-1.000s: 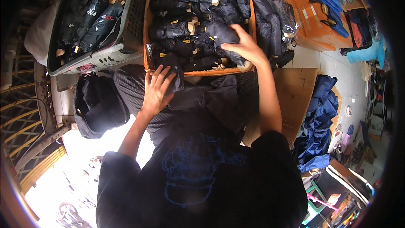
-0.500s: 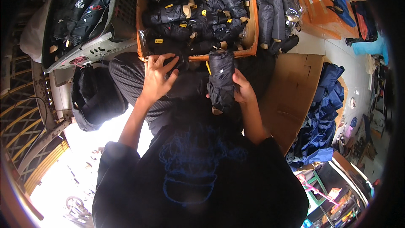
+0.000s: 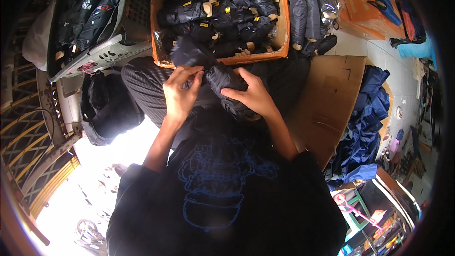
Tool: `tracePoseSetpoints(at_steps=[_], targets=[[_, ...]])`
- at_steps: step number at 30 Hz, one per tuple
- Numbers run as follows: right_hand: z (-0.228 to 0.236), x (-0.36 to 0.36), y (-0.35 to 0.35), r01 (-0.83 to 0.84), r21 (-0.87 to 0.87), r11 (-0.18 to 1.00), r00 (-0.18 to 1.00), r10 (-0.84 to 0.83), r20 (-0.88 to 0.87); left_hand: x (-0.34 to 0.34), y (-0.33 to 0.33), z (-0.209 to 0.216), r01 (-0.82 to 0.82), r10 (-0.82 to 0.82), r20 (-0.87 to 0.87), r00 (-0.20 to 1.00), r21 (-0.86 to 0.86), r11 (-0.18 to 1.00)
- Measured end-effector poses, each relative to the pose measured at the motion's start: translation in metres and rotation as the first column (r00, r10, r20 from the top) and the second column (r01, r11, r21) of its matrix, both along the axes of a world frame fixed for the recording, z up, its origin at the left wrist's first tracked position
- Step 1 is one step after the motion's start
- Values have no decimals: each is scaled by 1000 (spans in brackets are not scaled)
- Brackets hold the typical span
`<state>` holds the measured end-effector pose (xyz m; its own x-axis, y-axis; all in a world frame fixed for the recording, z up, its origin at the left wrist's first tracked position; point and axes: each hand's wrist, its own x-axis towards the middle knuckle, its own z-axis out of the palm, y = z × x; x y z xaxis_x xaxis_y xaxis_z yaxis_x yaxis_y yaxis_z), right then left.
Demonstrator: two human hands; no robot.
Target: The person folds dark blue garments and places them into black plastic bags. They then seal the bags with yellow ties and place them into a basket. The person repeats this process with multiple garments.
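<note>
Now that the rolled black-fabric bundle point(image 3: 222, 78) slants leftward, up to the limp black cloth piece point(image 3: 189, 53), two-handed work joins both above the pinstriped lap point(image 3: 144, 87): right grip point(image 3: 253, 94) clasping bundle, left grip point(image 3: 181, 92) pinching cloth edge.

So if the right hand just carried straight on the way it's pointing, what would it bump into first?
The right hand would press first into the black bundle it holds. Beyond that, the dark cloth looks next, though depth is unclear.

Both forearms point(image 3: 165, 138) angled inward, left fingers point(image 3: 188, 72) pinched together, right fingers point(image 3: 247, 77) curved.
</note>
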<state>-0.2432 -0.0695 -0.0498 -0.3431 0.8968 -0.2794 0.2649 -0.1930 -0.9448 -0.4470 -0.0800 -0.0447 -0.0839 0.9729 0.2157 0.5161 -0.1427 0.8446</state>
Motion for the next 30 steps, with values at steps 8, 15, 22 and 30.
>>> tracePoseSetpoints(at_steps=[8, 15, 22, 30], targets=[[9, -5, -14, -7, 380, 925, 927, -136, 350, 17, -8, -8, -67, 70, 130, 989, -26, 997], [0, -6, -14, 41, 407, 912, 956, -155, 250, 26, -10, 0, 0, -3, 27, 1000, 130, 992], [4, -16, -16, 192, 466, 864, 964, -255, 77, 33, -10, -5, 23, 13, -107, 994, 324, 946], [-1, -22, -17, 253, 575, 778, 932, -355, 71, 48, -5, 5, 50, -20, -80, 997, 394, 918]])
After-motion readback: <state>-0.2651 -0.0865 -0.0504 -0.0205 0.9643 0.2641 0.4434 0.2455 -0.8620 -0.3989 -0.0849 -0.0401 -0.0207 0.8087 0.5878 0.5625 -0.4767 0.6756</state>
